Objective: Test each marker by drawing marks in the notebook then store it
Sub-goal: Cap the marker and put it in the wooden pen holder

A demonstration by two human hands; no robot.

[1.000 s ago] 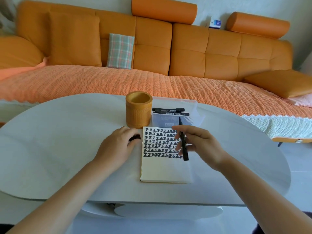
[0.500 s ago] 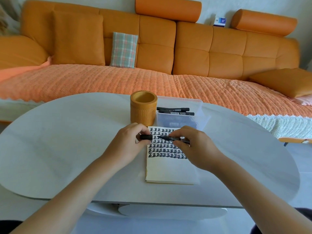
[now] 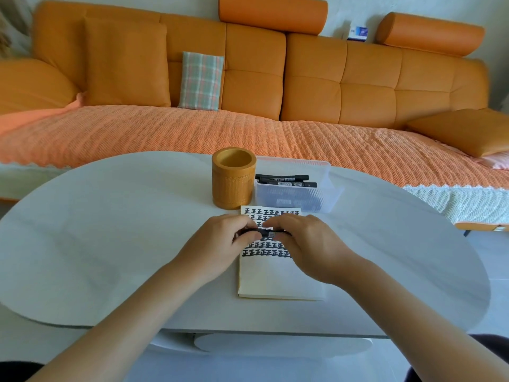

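Note:
A black marker (image 3: 265, 233) lies level between both hands, just above the open notebook (image 3: 278, 274). My left hand (image 3: 217, 248) grips its left end, where the cap sits, and my right hand (image 3: 305, 246) grips the barrel on the right. Rows of black marks cover the upper half of the notebook page; the lower half is blank. Behind the notebook stand a round wooden pen holder (image 3: 233, 179) and a clear plastic box (image 3: 296, 193) with black markers (image 3: 286, 181) lying in it.
All of this rests on a pale oval table (image 3: 110, 230). An orange sofa (image 3: 248, 86) with a textured orange cover and a plaid cushion (image 3: 201, 81) runs behind the table. A small blue and white box (image 3: 358, 33) sits on the sofa back.
My right hand turned the marker from upright to level. My left hand brought the cap to its tip, and the two hands have closed together over the notebook.

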